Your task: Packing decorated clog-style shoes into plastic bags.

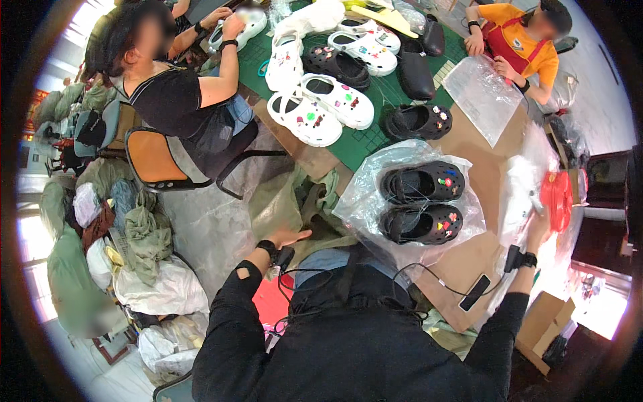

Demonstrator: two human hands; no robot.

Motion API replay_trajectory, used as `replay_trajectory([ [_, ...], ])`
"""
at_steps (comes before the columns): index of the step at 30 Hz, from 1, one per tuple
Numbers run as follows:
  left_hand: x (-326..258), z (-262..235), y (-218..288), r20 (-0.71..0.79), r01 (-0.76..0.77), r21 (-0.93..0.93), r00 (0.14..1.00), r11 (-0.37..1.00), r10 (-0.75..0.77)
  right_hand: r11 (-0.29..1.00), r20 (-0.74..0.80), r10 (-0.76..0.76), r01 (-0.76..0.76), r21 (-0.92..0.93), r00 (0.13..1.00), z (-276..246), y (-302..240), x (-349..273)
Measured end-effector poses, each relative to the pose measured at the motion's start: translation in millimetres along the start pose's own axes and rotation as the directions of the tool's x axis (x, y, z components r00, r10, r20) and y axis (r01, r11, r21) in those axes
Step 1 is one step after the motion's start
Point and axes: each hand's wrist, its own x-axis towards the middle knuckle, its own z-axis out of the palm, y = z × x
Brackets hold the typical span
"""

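Note:
My left hand (288, 236) is open beside my lap, its fingers stretched toward an olive-green sack (274, 201) below the table edge; nothing is in it. Far to the right, my right hand (538, 228) reaches to white plastic bags (519, 194) next to a red plastic bundle (556, 201). Glare and plastic hide its fingers. Between my arms, a clear plastic bag (355, 201) lies flat on the table. On it rest two black clogs with colourful charms, one clog (429, 182) just beyond the other clog (429, 224).
White clogs (321, 110) and black clogs crowd the green mat (355, 147). A phone (475, 293) lies on brown cardboard. One person (181, 87) sits at left holding a white clog; another person (529, 50) at far right handles a clear bag. Sacks (157, 288) are heaped at left.

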Motion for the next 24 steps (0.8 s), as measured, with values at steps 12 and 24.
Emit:
replay_trajectory([
  [12, 37.4, 9.1, -54.4, 0.286, 0.029, 0.627, 0.921, 0.778, -0.265, 0.562, 0.239, -0.786, 0.498, 0.66, 0.57, -31.1, -177.1, -50.1],
  [24, -3.4, 24.4, -166.1, 0.053, 0.489, 0.269, 0.853, 0.83, -0.519, 0.398, 0.504, -0.735, 0.313, 0.863, -0.455, 120.1, -337.5, -168.9],
])
